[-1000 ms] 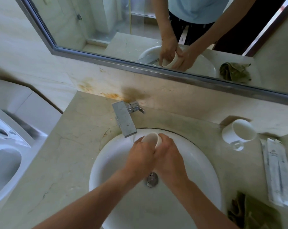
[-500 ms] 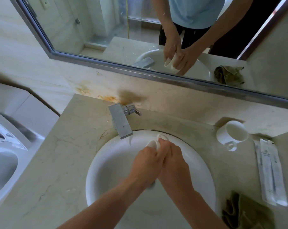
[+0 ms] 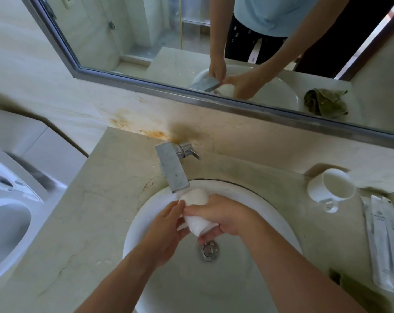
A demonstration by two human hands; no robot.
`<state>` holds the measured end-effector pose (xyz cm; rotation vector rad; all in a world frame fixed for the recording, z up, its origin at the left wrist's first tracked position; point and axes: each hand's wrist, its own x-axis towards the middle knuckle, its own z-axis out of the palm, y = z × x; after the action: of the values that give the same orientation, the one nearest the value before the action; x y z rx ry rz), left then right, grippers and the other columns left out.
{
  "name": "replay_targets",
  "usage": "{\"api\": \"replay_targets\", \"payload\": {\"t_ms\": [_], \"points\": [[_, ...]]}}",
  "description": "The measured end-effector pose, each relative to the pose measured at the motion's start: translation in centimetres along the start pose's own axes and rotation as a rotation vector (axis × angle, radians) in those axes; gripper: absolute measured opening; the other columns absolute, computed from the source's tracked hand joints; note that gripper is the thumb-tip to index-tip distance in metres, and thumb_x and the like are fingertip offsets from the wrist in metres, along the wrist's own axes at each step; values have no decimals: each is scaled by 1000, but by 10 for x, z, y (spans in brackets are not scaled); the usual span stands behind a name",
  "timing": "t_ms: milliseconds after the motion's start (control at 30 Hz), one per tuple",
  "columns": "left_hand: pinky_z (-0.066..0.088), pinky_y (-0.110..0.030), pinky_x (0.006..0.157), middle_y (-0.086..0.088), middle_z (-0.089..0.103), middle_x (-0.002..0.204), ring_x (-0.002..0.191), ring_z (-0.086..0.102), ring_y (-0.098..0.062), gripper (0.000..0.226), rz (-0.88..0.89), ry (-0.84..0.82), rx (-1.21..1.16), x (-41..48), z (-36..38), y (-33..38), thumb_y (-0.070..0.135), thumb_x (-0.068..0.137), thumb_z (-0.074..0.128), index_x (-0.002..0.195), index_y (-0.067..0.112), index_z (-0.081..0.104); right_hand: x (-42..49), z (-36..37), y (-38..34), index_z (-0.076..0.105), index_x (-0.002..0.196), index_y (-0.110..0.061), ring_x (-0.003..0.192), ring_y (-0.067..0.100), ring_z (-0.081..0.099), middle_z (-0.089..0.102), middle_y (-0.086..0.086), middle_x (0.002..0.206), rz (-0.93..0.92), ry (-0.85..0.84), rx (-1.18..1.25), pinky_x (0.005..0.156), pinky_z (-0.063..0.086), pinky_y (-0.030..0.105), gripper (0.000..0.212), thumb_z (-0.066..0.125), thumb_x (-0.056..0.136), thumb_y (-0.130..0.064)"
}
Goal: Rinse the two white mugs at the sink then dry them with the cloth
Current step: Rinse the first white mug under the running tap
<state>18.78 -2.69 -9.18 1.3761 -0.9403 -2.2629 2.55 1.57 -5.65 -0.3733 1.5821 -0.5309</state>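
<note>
One white mug (image 3: 196,211) lies tipped on its side over the round white sink (image 3: 270,204), its base just under the square metal tap (image 3: 172,169). My right hand (image 3: 223,219) wraps around the mug from the right. My left hand (image 3: 166,231) presses against the mug's left side. The second white mug (image 3: 331,186) rests tilted on the counter to the right, its handle towards me. The green cloth (image 3: 349,290) lies at the counter's front right corner, largely behind my right forearm.
A sealed white packet (image 3: 383,240) lies along the right counter edge. A white toilet (image 3: 8,213) stands left of the counter. The drain (image 3: 210,250) sits under my hands. A mirror (image 3: 191,41) spans the wall behind the tap.
The mug has been turned from mouth-up to lying on its side, base towards the tap. My hands dropped slightly lower into the basin.
</note>
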Motion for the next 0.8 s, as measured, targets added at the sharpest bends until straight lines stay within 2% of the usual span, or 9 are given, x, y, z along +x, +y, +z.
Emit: {"api": "replay_targets", "payload": {"t_ms": [133,267,333,433,567,633,700,800], "points": [[61,-43,90,-8,82,117,100,79,-25,31,-24,15,26,14,-8,16,31,114,46,130,15,68,10,-1,-12,70,125,-3,107,35,78,76,21,121,-30,-103,82,87,67,49,44,85,89,-22],[57,-50,105,-13,78,128,113,75,-33,33,-29,-20,46,22,-19,24,24,115,46,135,11,69,12,3,-18,71,125,-8,109,33,77,77,17,120,-82,-82,62,80,68,42,42,84,90,-26],[54,-53,109,-15,77,130,119,73,-37,36,-24,-36,29,22,-23,24,25,116,44,136,9,69,13,6,-21,72,124,-11,103,31,79,78,15,116,-110,-50,9,75,67,38,44,84,89,-36],[56,-51,106,-17,77,129,120,73,-39,37,-15,-19,-1,21,-29,26,26,115,44,137,8,68,16,9,-23,75,118,-16,82,24,80,81,11,104,-148,-12,-83,65,64,32,51,83,83,-52],[60,-50,101,-21,77,128,118,74,-41,36,-35,-16,-25,18,-32,31,24,114,46,138,5,66,17,13,-23,75,112,-23,70,16,76,81,6,99,-173,17,-150,53,56,24,43,82,81,-53],[56,-55,107,-24,76,127,118,73,-44,37,-65,-24,-42,15,-32,34,25,114,48,140,5,65,16,15,-21,72,117,-27,77,16,76,80,2,104,-207,44,-200,53,56,25,46,81,79,-51],[51,-60,112,-27,74,129,119,72,-48,40,-102,-57,-46,11,-32,36,28,113,49,141,4,64,14,15,-17,63,127,-29,90,15,76,75,-4,112,-250,83,-296,56,58,25,57,81,76,-48],[55,-60,107,-23,74,132,120,73,-44,42,-156,-131,-31,3,-30,33,35,110,55,140,7,65,10,17,-5,48,136,-25,102,12,70,65,-8,120,-277,148,-374,68,64,30,76,85,71,-42]]}}
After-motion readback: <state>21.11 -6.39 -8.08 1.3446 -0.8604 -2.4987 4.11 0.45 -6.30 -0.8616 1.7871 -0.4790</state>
